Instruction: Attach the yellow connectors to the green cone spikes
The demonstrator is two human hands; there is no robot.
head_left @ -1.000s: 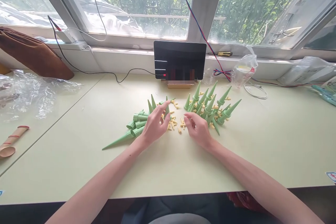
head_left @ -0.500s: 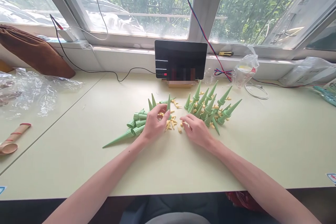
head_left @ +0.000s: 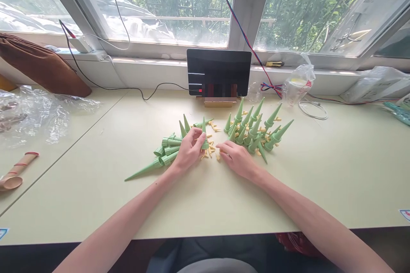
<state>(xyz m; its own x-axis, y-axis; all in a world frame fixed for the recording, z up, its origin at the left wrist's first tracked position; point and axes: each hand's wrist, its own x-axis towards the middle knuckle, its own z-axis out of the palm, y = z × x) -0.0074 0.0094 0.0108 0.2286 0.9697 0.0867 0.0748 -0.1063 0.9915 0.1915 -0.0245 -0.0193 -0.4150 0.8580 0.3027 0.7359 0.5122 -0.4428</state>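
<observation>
My left hand [head_left: 188, 149] is closed round a green plastic plant-watering spike [head_left: 204, 126], held upright with its pointed tip up. My right hand [head_left: 237, 158] has its fingers curled together over small yellow plastic pieces [head_left: 218, 158], and one such piece appears to be at its fingertips. More loose yellow pieces [head_left: 210, 151] lie between the two hands. Left of my left hand, several green spikes [head_left: 168, 150] lie in a pile, hollow ends showing. Beyond my right hand stands a group of spikes [head_left: 255, 130], mostly upright, with yellow pieces fitted on them.
A dark tablet [head_left: 219, 68] leans on a cardboard stand [head_left: 220, 103] by the window. Clear plastic bags [head_left: 56, 115] lie at the left, near a wooden spoon-shaped object [head_left: 13, 182]. A black cable [head_left: 149, 94] runs along the back, and a plastic bag [head_left: 297, 83] sits at the right.
My right hand has shifted slightly left, and its fingers have closed at the yellow pieces. The spike in my left hand has moved a little lower.
</observation>
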